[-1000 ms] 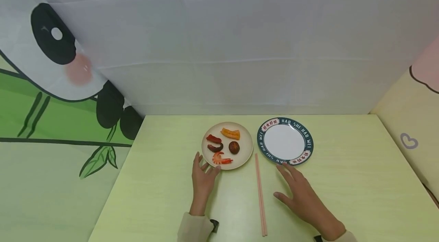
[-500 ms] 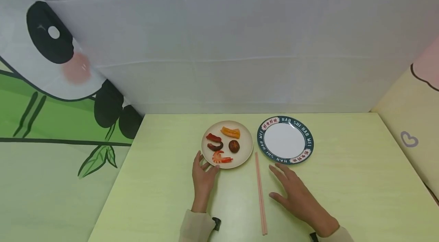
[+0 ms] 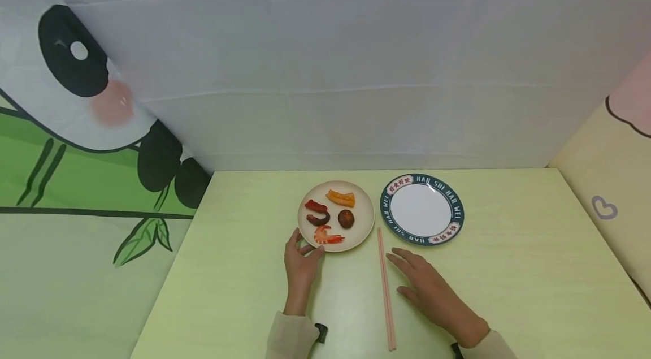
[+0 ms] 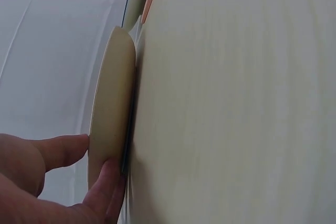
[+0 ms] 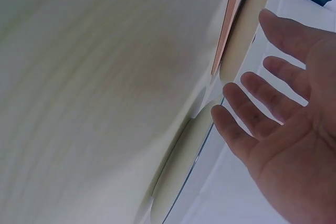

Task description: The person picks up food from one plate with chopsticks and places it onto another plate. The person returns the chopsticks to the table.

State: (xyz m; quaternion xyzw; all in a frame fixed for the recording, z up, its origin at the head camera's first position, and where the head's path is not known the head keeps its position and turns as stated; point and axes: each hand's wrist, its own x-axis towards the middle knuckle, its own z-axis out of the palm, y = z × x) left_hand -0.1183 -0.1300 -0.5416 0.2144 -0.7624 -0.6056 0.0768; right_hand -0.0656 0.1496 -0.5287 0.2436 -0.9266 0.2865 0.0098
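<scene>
My left hand [image 3: 300,271] holds the lower left rim of a beige plate [image 3: 364,222]. In the left wrist view the thumb [image 4: 65,150] touches the rim while fingers [image 4: 102,190] lie against the plate's side. On this plate lie a shrimp [image 3: 328,236], a round brown mushroom [image 3: 346,219], a yellow strip [image 3: 341,198], a red piece [image 3: 316,206] and a dark curved piece [image 3: 319,219]. My right hand [image 3: 434,294] hovers with spread fingers just right of a pair of pink chopsticks [image 3: 386,291], touching nothing.
A white plate [image 3: 421,210] with a dark green lettered rim stands right of the beige one. The pale green table [image 3: 534,257] meets a grey cloth backdrop [image 3: 356,65] at the back. Printed panels flank both sides.
My right hand has moved left, away from the green-rimmed plate's lower edge and closer to the chopsticks. The left hand stays at the beige plate.
</scene>
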